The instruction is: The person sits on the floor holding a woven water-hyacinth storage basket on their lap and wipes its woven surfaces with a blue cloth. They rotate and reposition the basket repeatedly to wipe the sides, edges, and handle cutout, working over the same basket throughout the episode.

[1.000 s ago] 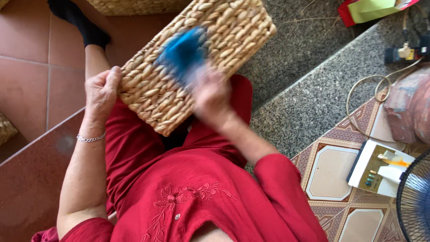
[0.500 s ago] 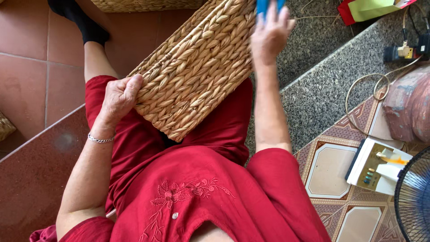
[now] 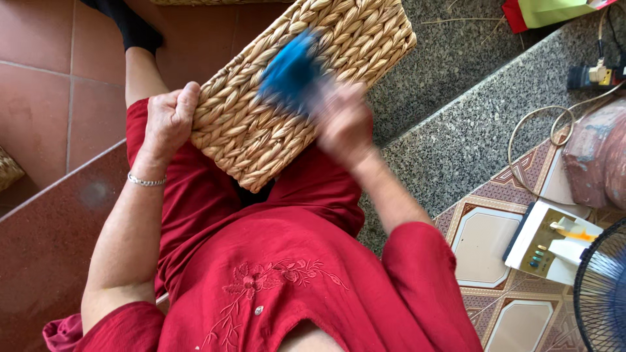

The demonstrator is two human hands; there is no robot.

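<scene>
A woven straw basket [image 3: 261,124] rests upside down on my lap, over my red dress. My left hand [image 3: 168,120] grips its near left edge, fingers curled around the rim. My right hand [image 3: 342,120] is blurred with motion over the basket's flat bottom and holds a blue brush-like thing [image 3: 290,72] against the weave. What the blue thing is exactly cannot be made out through the blur.
Grey granite steps [image 3: 450,124] run to the right of my lap. Red floor tiles [image 3: 45,98] lie to the left. On the patterned tiles sit a white box [image 3: 548,244], a fan [image 3: 603,293], a cable loop [image 3: 535,130] and a plug strip [image 3: 596,75].
My right hand with the blue thing went from the basket's middle up to its far edge, and has come back down to the middle. My left hand kept hold of the rim.
</scene>
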